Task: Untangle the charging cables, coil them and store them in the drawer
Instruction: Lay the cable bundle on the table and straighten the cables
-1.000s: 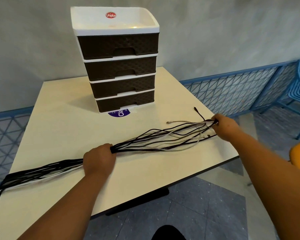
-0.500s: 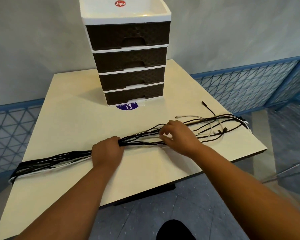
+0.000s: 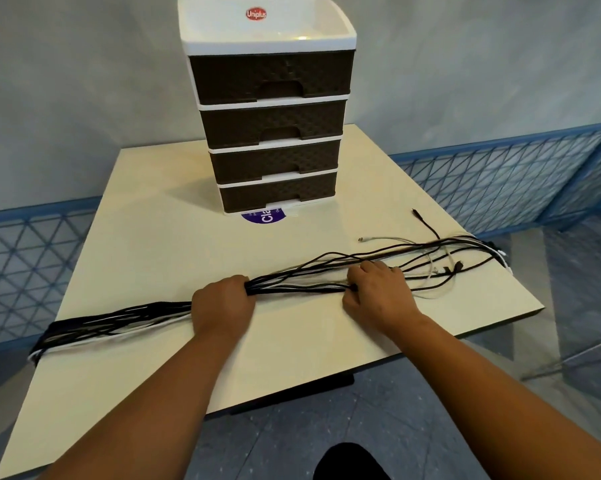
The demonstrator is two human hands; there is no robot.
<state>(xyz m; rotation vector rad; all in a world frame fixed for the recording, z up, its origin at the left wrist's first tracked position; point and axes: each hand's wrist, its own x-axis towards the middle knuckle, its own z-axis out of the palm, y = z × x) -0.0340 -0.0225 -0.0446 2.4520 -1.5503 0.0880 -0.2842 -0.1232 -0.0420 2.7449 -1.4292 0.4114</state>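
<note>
We see the left hand (image 3: 222, 308) curled into a fist around the bundle of charging cables (image 3: 299, 284), knuckles up, fingers wrapped over the top of the strands and tucked under — a full grip, with the cables emerging on both sides of it. The left forearm comes in from the lower left, low over the cream table (image 3: 160, 244).

The right hand (image 3: 378, 292) sits just to the right along the same bundle, palm down. Its fingers (image 3: 370, 268) are bent and lie over the upper strands, and the thumb (image 3: 349, 301) closes in from the near side, so it pinches several black and white cables between thumb and fingers. The right forearm reaches in from the lower right, crossing the table's near edge.

The cables lie across the front of the table from left to right. Left of the fist they run flat and tight to the table's left edge; between the two hands they fan slightly apart; past the right hand they spread into loose loops ending near the right edge, with one black plug end (image 3: 417, 213) and one white plug end (image 3: 363, 240) pointing away from the rest.

Behind the cables, well apart from them, stands the four-drawer storage unit (image 3: 271, 116) — dark drawers in a white frame, all closed — with a purple sticker (image 3: 262, 216) showing at its base.
</note>
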